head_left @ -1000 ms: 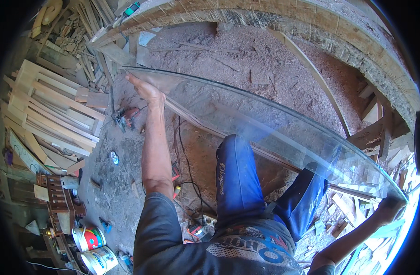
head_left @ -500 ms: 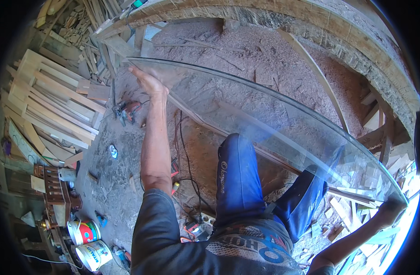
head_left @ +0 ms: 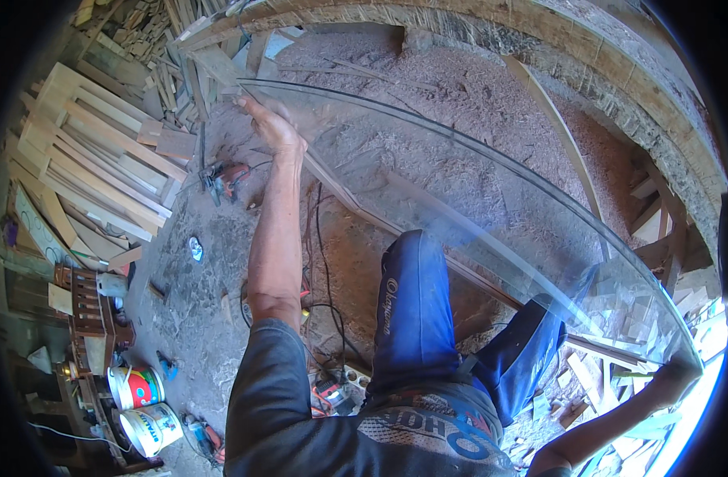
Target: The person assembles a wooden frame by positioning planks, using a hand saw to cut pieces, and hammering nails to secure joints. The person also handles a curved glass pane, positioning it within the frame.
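A long, clear glass pane [head_left: 475,187] stretches across in front of me, from upper left to lower right. My left hand [head_left: 273,127] is closed round its left end, with some fingers behind the glass. At its far right end my right hand [head_left: 674,375] grips the edge; that hand is dark against bright light and its fingers are partly hidden. Along the pane's near side runs a narrow, pale strip [head_left: 344,197], passing just beyond my blue-trousered knees [head_left: 415,262]. Through the glass the dusty floor shows.
A thick, rough wooden beam [head_left: 539,60] curves across the far side. Slatted wooden panels [head_left: 109,151] lean at left. A power tool [head_left: 222,181] and a black cable [head_left: 324,262] lie on the floor. Two buckets [head_left: 151,428] stand lower left; wood scraps [head_left: 594,378] lie at right.
The view has shifted slightly. In it the pane's left end and my left hand sit a little higher and further right; my right hand sits slightly lower. Both hands keep their hold.
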A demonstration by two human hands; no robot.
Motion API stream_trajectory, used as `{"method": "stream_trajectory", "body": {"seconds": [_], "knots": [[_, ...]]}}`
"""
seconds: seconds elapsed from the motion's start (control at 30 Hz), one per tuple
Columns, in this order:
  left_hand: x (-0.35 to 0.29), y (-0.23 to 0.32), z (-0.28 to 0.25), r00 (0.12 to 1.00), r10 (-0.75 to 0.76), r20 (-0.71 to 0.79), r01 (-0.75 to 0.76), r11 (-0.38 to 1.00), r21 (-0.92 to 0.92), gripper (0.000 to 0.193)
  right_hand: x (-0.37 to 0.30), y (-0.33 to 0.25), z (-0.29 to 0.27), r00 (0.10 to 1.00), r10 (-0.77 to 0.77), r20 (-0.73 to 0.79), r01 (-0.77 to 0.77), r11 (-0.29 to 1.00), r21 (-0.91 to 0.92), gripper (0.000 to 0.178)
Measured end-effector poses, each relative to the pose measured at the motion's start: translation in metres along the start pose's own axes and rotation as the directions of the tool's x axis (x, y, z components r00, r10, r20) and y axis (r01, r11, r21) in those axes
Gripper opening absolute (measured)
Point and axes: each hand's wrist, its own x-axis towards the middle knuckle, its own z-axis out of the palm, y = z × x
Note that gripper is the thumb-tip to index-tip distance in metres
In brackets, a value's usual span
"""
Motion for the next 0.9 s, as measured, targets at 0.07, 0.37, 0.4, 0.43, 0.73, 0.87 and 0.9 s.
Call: {"method": "stream_trajectory", "body": {"seconds": [0.07,0.37,0.4,0.43,0.73,0.87,0.9], "knots": [[0.004,-0.002,-0.001,0.998,0.047,-0.046,-0.048,0.998,-0.027,0.057,-0.001,-0.018,0.0,0.998,-0.055,0.013,0.056,0.989,-0.137,0.007],[0.015,-0.018,0.0,0.995,0.029,-0.099,-0.037,0.996,-0.077,0.057,-0.008,-0.051,0.004,0.981,-0.187,0.053,0.192,0.976,-0.098,0.02],[0.015,-0.018,0.001,0.994,0.025,-0.102,-0.034,0.996,-0.081,0.056,-0.006,-0.05,0.004,0.969,-0.224,0.101,0.238,0.958,-0.158,0.02],[0.016,-0.018,0.001,0.996,0.019,-0.089,-0.027,0.995,-0.092,0.056,-0.005,-0.048,0.001,0.913,-0.359,0.193,0.399,0.887,-0.234,0.018],[0.013,-0.013,-0.001,0.998,0.009,-0.059,-0.014,0.996,-0.083,0.057,-0.021,-0.047,0.005,0.992,-0.121,-0.027,0.122,0.992,0.032,0.021],[0.018,-0.011,-0.002,0.994,-0.036,-0.099,0.029,0.997,-0.072,0.059,-0.014,-0.037,-0.001,0.995,-0.09,0.04,0.096,0.98,-0.175,0.022],[0.019,-0.011,-0.002,0.994,-0.085,-0.071,0.073,0.984,-0.16,0.059,-0.014,-0.034,-0.003,0.995,-0.089,0.045,0.097,0.971,-0.217,0.022]]}}
